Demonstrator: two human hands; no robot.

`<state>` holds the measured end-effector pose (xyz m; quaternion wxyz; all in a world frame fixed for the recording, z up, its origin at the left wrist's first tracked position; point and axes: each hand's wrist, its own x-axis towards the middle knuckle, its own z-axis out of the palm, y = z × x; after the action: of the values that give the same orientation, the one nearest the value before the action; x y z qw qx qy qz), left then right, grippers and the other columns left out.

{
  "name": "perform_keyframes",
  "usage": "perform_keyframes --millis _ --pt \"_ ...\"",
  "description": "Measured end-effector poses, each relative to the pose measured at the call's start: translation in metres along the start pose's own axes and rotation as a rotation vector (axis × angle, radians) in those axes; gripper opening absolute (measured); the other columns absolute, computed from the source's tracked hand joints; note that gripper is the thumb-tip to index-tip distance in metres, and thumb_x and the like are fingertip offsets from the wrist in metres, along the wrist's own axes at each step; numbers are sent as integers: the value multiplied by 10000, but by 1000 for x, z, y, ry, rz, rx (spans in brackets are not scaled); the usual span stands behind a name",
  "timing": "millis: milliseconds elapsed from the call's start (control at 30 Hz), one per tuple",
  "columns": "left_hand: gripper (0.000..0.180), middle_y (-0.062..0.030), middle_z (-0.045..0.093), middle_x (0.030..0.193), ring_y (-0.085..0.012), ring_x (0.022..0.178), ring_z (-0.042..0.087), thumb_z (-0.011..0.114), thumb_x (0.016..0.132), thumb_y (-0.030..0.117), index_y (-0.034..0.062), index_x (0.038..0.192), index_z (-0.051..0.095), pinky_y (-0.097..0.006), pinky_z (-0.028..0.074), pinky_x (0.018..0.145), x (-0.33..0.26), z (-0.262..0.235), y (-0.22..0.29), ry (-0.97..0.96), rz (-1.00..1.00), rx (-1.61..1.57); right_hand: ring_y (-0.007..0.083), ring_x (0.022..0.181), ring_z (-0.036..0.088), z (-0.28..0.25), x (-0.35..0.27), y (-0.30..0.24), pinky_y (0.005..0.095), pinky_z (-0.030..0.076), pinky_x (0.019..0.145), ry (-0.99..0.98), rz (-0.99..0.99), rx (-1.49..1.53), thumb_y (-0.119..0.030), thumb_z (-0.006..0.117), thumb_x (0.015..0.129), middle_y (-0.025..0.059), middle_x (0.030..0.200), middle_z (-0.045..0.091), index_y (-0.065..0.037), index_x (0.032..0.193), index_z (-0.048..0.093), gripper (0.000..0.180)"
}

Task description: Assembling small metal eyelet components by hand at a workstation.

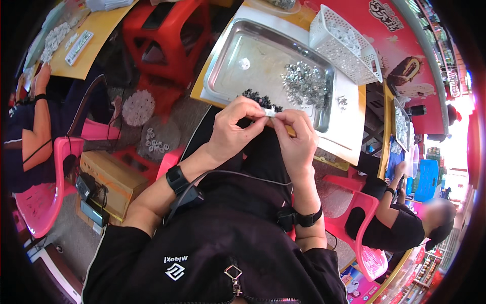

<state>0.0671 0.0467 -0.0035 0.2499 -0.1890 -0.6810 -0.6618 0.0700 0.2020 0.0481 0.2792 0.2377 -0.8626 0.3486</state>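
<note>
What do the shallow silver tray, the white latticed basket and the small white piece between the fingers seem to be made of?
Shallow silver tray: likely stainless steel, going by its bright reflective sheen. White latticed basket: looks like moulded plastic, matte with an even grid. Small white piece, pinched by left hand and right hand: probably plastic; too small to be sure.

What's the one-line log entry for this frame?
left hand + right hand: pinching small white plastic part | above rectangular steel tray | beside white plastic basket

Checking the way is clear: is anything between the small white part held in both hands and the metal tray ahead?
Nothing visible. The small white part, pinched between left hand and right hand, sits just before the metal tray's near rim.
</note>
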Motion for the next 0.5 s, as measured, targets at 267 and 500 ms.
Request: perform_keyframes --millis 267,500 --pt "136 -82 558 1025 -150 882 626 570 912 -17 -18 1048 576 -285 520 802 -6 -22 -10 16 -301 -316 103 745 646 -60 112 76 223 502 713 -58 485 326 -50 642 865 76 777 680 38 966 654 134" --pt "196 -80 604 883 -148 812 626 485 989 151 -12 957 589 -281 516 744 6 -31 -12 148 -328 -370 141 857 643 -33 164 146 277 491 804 -22 332 -94 -220 678 835 109 1019 690 -18 1286 547 512"
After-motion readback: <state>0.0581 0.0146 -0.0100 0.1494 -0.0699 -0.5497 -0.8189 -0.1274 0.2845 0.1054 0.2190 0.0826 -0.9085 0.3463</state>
